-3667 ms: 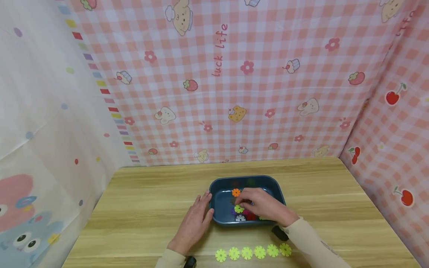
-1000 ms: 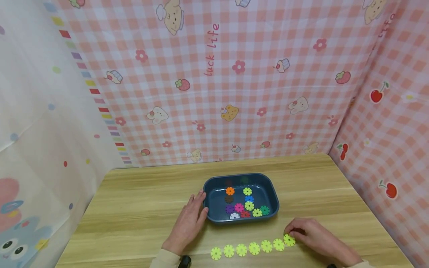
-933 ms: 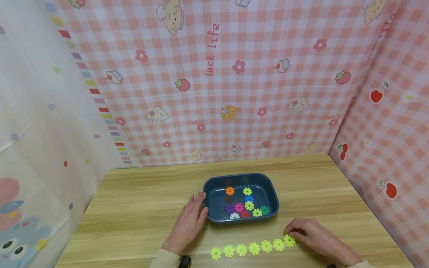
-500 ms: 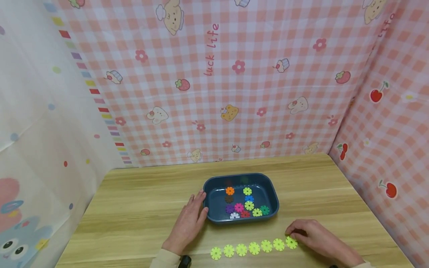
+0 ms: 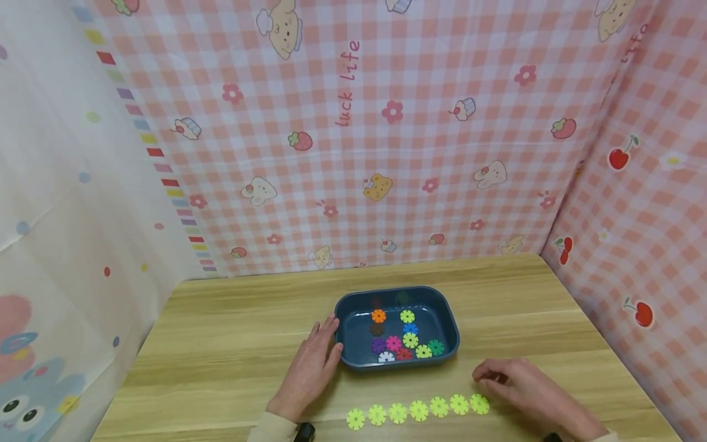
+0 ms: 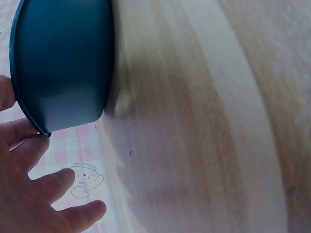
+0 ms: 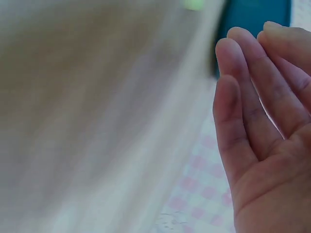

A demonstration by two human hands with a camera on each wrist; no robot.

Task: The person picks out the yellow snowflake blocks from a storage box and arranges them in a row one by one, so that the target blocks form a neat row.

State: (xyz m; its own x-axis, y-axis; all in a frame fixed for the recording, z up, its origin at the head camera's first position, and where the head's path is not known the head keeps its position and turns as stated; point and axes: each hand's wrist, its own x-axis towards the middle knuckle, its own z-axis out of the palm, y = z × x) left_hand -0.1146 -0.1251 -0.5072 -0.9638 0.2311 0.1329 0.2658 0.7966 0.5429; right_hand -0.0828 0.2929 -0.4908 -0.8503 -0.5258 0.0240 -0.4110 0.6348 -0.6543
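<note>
Head view: the rightmost yellow-green notched plastic disc lies just left of the nearer right hand, fingers loosely bent, empty.

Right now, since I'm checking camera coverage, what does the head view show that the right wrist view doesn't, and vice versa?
Only the head view shows the left hand touching the dark blue tray and the coloured discs inside it. Only the right wrist view shows the palm of the right hand. Both show that hand, the tray, the table and the checked cloth.
</note>
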